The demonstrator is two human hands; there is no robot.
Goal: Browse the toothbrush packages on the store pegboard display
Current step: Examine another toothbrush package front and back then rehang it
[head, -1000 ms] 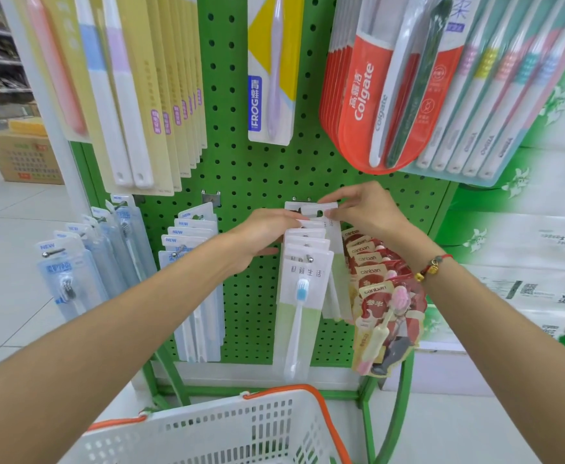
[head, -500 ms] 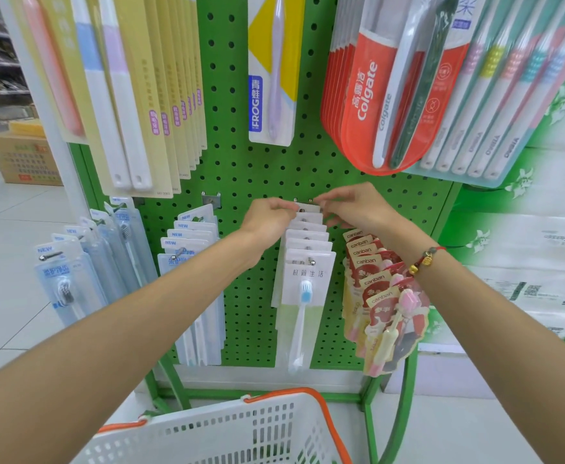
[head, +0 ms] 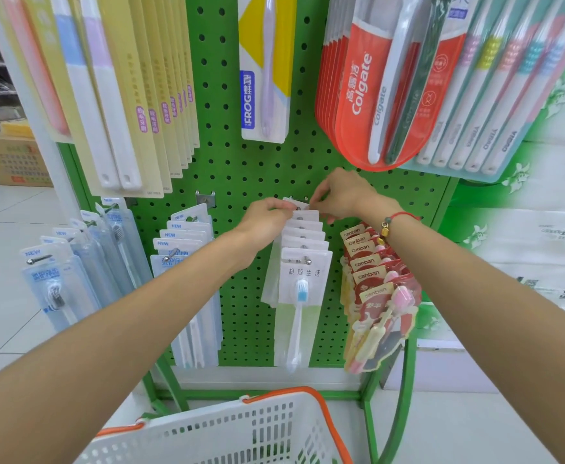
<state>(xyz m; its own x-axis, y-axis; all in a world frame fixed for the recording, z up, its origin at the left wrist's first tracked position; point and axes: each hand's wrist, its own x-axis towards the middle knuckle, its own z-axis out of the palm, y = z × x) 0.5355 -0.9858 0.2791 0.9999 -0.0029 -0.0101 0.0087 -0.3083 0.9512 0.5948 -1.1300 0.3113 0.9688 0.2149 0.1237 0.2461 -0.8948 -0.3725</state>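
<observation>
A row of white toothbrush packages (head: 303, 283) hangs on a peg in the middle of the green pegboard (head: 241, 169); the front one shows a blue-headed brush. My left hand (head: 267, 219) pinches the top of the rearmost package (head: 298, 205) from the left. From the right, my right hand (head: 343, 195) pinches the same package top close against the board. A red string bracelet circles my right wrist.
Red canban packs (head: 375, 289) hang right of the white row, blue NEW packs (head: 184, 249) to the left. Colgate packs (head: 368, 95), a FROG pack (head: 264, 68) and yellow packs (head: 133, 95) hang above. A white basket (head: 227, 430) with orange handle sits below.
Both hands have moved up and back along the peg, from the front-middle packages to the rearmost one against the board. The front packages have swung back down.
</observation>
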